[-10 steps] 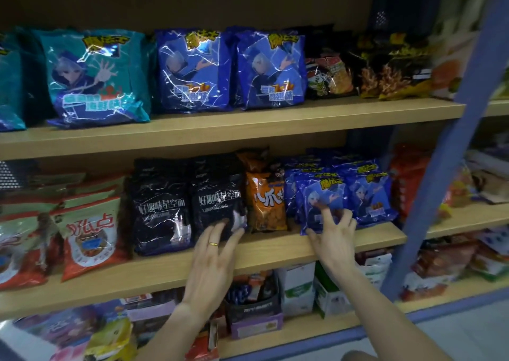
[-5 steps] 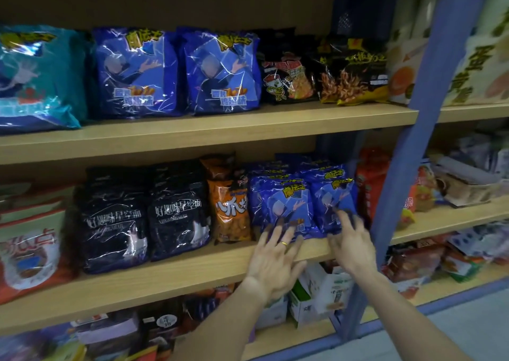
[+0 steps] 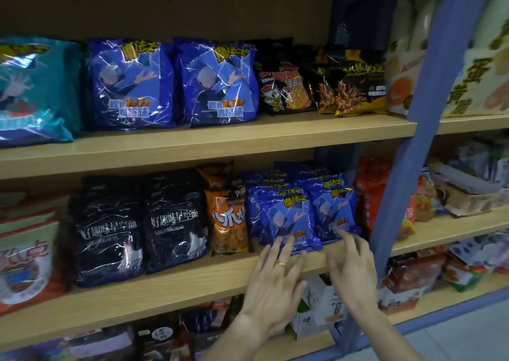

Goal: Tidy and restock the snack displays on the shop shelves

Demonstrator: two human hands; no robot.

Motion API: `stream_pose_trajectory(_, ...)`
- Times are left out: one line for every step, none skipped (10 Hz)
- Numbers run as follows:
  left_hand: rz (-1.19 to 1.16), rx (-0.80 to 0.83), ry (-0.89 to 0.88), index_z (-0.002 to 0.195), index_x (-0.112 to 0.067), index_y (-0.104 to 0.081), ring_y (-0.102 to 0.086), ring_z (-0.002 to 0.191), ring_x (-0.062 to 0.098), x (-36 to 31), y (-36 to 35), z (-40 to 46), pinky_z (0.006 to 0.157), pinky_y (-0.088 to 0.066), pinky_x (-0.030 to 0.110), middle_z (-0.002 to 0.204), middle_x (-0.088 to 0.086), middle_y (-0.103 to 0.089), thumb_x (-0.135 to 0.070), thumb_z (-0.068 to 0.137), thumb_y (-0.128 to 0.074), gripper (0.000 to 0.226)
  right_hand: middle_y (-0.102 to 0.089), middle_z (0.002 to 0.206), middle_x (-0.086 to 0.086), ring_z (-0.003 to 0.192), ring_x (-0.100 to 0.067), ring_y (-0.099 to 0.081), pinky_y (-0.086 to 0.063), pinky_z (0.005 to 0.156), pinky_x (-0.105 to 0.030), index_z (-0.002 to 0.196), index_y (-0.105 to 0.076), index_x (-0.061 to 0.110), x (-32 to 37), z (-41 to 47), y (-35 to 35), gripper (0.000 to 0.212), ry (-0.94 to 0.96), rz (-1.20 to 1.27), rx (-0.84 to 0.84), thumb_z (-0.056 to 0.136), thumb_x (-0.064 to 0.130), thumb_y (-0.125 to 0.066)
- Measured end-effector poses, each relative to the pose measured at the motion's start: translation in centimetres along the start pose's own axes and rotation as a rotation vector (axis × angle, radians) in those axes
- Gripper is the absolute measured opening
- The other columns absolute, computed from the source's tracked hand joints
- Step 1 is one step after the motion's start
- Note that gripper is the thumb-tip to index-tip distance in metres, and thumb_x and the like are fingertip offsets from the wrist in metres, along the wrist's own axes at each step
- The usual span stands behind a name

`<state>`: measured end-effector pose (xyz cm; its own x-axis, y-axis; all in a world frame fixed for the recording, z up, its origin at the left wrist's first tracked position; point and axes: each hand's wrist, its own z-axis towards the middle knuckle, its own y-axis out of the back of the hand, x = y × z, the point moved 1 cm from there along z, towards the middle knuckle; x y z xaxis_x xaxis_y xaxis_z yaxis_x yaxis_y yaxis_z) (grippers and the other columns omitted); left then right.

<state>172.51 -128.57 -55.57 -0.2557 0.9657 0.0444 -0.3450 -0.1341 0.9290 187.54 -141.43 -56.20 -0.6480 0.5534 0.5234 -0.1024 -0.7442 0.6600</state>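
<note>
Hands — L (image 3: 275,280) + R (image 3: 351,267) flat | blue packs (image 3: 289,223) at shelf lip (image 3: 165,286)

Head camera looks forward and slightly down, close at the middle shelf (image 3: 170,286) front.

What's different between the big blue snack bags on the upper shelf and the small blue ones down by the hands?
The big blue bags stand two side by side on the upper shelf; the small blue bags are clearly smaller and packed in rows, several deep, on the middle shelf. Nothing touches the big ones; the left hand and right hand reach the small front packs with straight fingers. Both share blue wrapping, a yellow logo and a cartoon figure.
</note>
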Motion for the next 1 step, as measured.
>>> stream_pose_trajectory(-0.057,-0.104,0.166,0.137,-0.027,-0.060,-0.056,0.128,0.025,3.57,1.46,-4.41,0.109,-0.047,0.045,0.140,0.005,-0.058,-0.048,0.105,-0.041,0.043,-0.058,0.119,-0.001,0.110,-0.028,-0.055,-0.054,0.077,-0.040,0.126,-0.060,0.025,1.52,-1.91,0.12,0.041,0.142,-0.015,-0.019,0.088,0.032,-0.073)
